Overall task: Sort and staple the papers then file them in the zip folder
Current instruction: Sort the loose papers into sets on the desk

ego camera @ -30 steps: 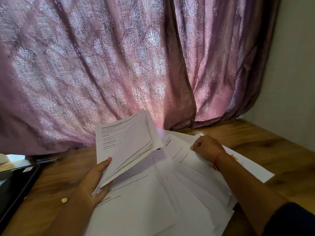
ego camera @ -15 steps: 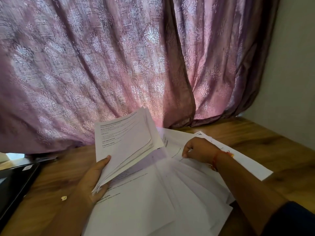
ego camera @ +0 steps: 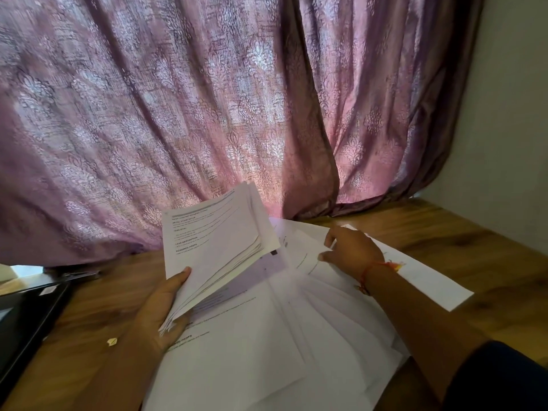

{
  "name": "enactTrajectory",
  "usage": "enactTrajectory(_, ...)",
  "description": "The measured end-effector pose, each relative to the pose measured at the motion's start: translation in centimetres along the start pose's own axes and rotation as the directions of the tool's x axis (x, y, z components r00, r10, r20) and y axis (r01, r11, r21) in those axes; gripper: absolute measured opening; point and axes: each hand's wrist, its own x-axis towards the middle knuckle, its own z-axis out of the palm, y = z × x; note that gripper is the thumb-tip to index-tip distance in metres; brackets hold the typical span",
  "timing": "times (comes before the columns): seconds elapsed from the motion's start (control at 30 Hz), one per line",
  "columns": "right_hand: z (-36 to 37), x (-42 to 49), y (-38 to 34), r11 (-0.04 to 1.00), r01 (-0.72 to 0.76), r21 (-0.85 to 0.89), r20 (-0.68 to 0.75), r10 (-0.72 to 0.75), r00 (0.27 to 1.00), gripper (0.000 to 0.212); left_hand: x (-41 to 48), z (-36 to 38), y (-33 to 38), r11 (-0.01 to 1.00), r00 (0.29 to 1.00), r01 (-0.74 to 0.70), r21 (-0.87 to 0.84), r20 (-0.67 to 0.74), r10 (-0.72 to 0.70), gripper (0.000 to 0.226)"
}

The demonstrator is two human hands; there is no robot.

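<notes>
My left hand (ego camera: 161, 307) grips a stack of printed papers (ego camera: 213, 244) at its lower corner and holds it tilted up above the table. Several loose white sheets (ego camera: 267, 336) lie fanned out across the wooden table (ego camera: 444, 238) beneath it. My right hand (ego camera: 350, 250) hovers over the far sheets with thumb and fingers spread, on or just above a sheet (ego camera: 305, 250); whether it pinches the sheet is unclear. A red thread is tied round that wrist. No stapler can be made out.
A dark flat folder-like object (ego camera: 26, 315) lies at the left table edge. A small scrap (ego camera: 112, 341) sits on the wood near my left arm. A pink patterned curtain (ego camera: 207, 114) hangs behind the table; a grey wall (ego camera: 510, 114) stands to the right.
My right hand has moved left across the spread sheets and its fist has loosened, fingers now spread. The stack in my left hand has stayed in place.
</notes>
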Motion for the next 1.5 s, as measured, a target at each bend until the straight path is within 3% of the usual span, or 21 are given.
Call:
enactTrajectory(0.17,1.0,-0.3,-0.5,0.986,0.056,-0.160,-0.002,-0.057,0.998,0.021,-0.1,0.2,0.0,1.000,1.000,0.006,0.019,0.008,-0.007,0.020)
enactTrajectory(0.3,1.6,-0.7,-1.9,0.922,0.175,-0.346,-0.062,-0.209,0.976,0.034,0.2,-0.1,0.0,1.000,1.000,0.001,0.017,0.017,-0.001,0.039)
enactTrajectory(0.37,2.7,-1.1,-2.9,0.923,0.275,-0.269,0.001,-0.285,0.959,0.031,0.2,-0.1,0.1,1.000,1.000,0.001,0.002,0.020,-0.001,0.024)
enactTrajectory(0.43,3.8,-1.7,-3.8,0.953,0.269,-0.139,0.076,-0.260,0.963,0.032,0.2,0.0,0.0,1.000,1.000,0.000,0.015,0.025,0.000,0.017)
enactTrajectory(0.6,4.4,-1.8,-4.5,0.972,0.091,0.216,0.149,-0.125,0.981,0.043,0.2,0.1,-0.2,1.000,1.000,-0.004,0.017,0.024,0.003,0.016)
enactTrajectory(0.7,4.3,-1.2,-4.4,0.949,-0.018,0.316,0.203,-0.049,0.978,0.045,0.6,-0.4,-0.1,0.999,1.000,-0.003,0.033,0.018,0.003,0.021)
enactTrajectory(0.9,3.8,-0.8,-4.5,0.919,-0.094,0.384,0.169,0.030,0.985,0.041,1.3,-0.9,-0.1,1.000,1.000,-0.007,0.011,0.029,0.006,0.022)
enactTrajectory(1.0,3.0,-0.5,-3.5,0.899,-0.105,0.426,0.149,0.045,0.988,0.022,1.4,-0.9,-0.1,1.000,0.999,0.001,-0.018,0.049,-0.001,0.020)
enactTrajectory(1.23,1.8,-0.1,-1.6,0.879,-0.113,0.463,0.159,0.043,0.986,0.046,1.5,-1.1,-0.2,1.000,0.999,0.003,0.006,0.049,-0.004,0.019)
enactTrajectory(1.4,2.1,0.1,-1.5,0.911,-0.092,0.403,0.150,0.034,0.988,0.042,1.8,-1.6,-0.2,1.000,0.999,0.017,0.016,0.032,-0.018,0.032)
enactTrajectory(1.5,2.3,0.4,-1.7,0.920,-0.084,0.384,0.145,0.030,0.989,0.020,1.9,-1.6,-0.2,1.000,1.000,0.003,-0.010,0.022,-0.003,0.035)
